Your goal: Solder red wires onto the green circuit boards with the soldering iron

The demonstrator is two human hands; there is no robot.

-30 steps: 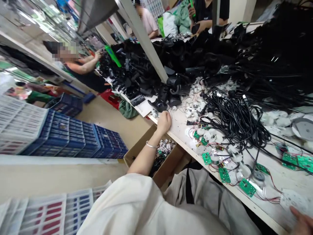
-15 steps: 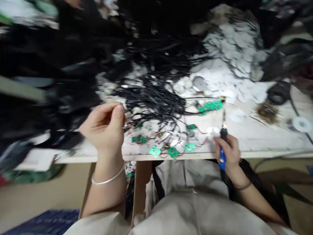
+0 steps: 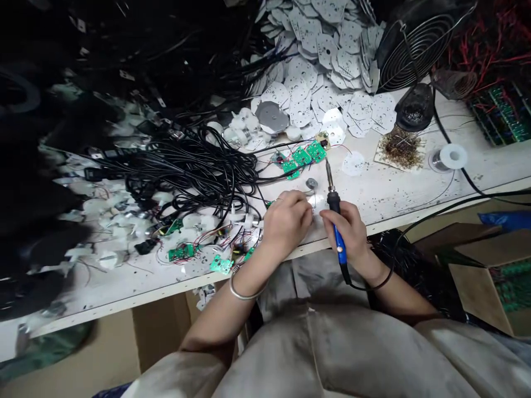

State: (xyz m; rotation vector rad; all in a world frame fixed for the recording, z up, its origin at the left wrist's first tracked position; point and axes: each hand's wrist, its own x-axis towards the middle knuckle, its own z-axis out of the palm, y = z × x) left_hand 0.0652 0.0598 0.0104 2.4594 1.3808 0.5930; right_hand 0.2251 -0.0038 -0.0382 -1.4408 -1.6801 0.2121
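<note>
My right hand (image 3: pixel 348 232) is wrapped around a blue and black soldering iron (image 3: pixel 333 202), its metal tip pointing away from me near the green circuit boards (image 3: pixel 302 156). Close to its left is my left hand (image 3: pixel 286 221), fingers curled together over the table edge. Whatever the left fingers may pinch is hidden. A small grey round part (image 3: pixel 311 183) lies just beyond the left hand. Left of these boards spreads a tangle of black cables (image 3: pixel 199 171). More green boards with thin wires lie by my left forearm, one of them a bare green board (image 3: pixel 222 264).
White plates (image 3: pixel 327 55) are heaped at the back. A solder spool (image 3: pixel 450 157), a dirty tip-cleaning pad (image 3: pixel 400 149) and a coiled iron stand (image 3: pixel 415 108) are on the right. The iron's cord (image 3: pixel 415 215) crosses the table edge (image 3: pixel 398 221). White plastic parts (image 3: pixel 110 221) lie left.
My left hand has come down and right, from above the left side of the table to beside my right hand. The view has shifted right. The soldering iron stays in my right hand.
</note>
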